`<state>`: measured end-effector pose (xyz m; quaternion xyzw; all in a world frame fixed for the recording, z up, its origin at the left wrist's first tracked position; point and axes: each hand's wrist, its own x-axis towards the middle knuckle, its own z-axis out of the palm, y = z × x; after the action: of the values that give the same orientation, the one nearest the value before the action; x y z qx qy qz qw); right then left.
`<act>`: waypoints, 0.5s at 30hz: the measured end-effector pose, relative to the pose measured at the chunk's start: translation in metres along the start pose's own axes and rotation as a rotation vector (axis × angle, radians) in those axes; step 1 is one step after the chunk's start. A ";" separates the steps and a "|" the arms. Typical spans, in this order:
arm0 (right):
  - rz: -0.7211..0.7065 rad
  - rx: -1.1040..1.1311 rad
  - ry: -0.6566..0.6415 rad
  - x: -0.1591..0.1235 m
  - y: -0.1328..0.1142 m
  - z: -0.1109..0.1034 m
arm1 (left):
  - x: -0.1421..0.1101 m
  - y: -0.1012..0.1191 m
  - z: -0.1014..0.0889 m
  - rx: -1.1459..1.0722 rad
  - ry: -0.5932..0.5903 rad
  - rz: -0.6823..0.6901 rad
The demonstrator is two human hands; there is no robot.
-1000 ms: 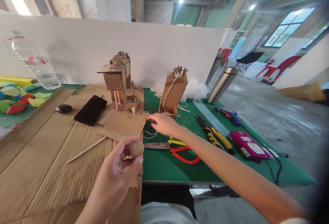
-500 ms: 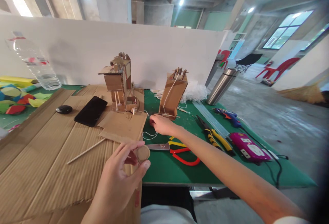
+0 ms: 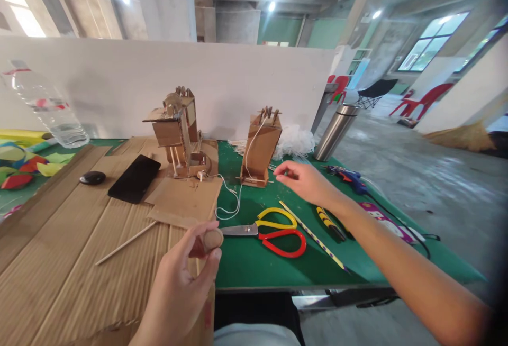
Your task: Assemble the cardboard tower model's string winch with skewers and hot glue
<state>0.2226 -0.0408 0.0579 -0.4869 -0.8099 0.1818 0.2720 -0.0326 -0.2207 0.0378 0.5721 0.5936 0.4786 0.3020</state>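
My left hand (image 3: 180, 288) is raised near the table's front edge, its thumb and fingers pinched on a small round cardboard disc (image 3: 212, 239). My right hand (image 3: 307, 183) hovers over the green mat (image 3: 254, 264), to the right of a cardboard tower (image 3: 260, 147). Its thumb and forefinger are drawn together; whether anything is between them I cannot make out. A white string (image 3: 232, 203) runs from the tower down onto the mat. Yellow and red scissors (image 3: 278, 229) and a striped pencil (image 3: 313, 237) lie below the right hand.
A cardboard model (image 3: 174, 129), a black phone (image 3: 135, 178), a black stone (image 3: 92, 178) and a wooden skewer (image 3: 127, 243) sit on corrugated cardboard (image 3: 59, 261). Farther off are a plastic bottle (image 3: 47, 105), a steel flask (image 3: 335, 131), a glue gun (image 3: 349, 176) and pliers (image 3: 329, 221).
My right hand has lifted from the string by the tower's base and moved right, uncovering the striped pencil. The left hand keeps the disc, slightly turned. The view shifted a little.
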 end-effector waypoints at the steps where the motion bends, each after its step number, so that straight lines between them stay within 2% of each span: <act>1: 0.043 0.012 0.060 0.003 0.013 -0.007 | 0.000 0.000 0.002 -0.001 -0.011 -0.022; 5: 0.227 0.108 0.309 0.030 0.060 -0.027 | 0.001 0.004 0.009 0.002 -0.053 -0.086; 8: 0.282 0.074 0.402 0.067 0.085 -0.035 | 0.004 0.008 0.016 -0.031 0.006 -0.142; 11: 0.218 -0.042 0.395 0.113 0.099 -0.035 | 0.009 0.012 0.023 -0.091 0.077 -0.188; 13: 0.177 -0.149 0.336 0.142 0.104 -0.031 | 0.012 0.011 0.024 -0.136 0.111 -0.223; 15: 0.185 -0.269 0.222 0.165 0.105 -0.026 | 0.014 0.007 0.023 -0.166 0.095 -0.260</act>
<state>0.2490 0.1548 0.0630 -0.6081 -0.7438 0.0415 0.2744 -0.0113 -0.2024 0.0386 0.4405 0.6344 0.5095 0.3794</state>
